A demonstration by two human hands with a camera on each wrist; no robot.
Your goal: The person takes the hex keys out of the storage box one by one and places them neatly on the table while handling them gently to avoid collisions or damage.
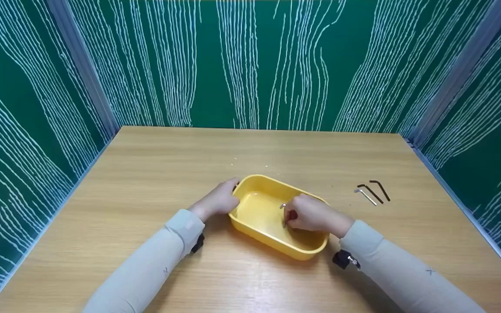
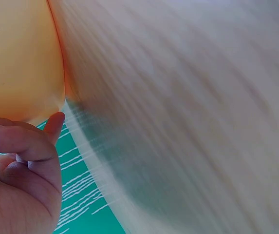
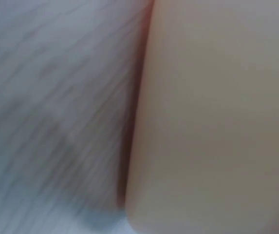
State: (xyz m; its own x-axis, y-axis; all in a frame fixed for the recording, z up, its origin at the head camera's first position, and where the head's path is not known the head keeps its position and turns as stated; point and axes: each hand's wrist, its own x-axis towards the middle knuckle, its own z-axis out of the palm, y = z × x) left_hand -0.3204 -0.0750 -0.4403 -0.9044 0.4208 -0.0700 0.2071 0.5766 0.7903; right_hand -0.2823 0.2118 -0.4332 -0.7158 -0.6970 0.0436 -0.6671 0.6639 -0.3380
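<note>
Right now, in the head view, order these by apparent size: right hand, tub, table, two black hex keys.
1. Table
2. Tub
3. Right hand
4. Black hex keys; the two look alike, so unranked.

Yellow tub (image 1: 257,213), upright, aslant, metal piece (image 1: 282,206) within

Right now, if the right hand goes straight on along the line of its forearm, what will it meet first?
Probably the far-left inner wall of the yellow plastic tray. The right hand is low inside it; depth is unclear, so it may brush the tray's floor sooner.
</note>
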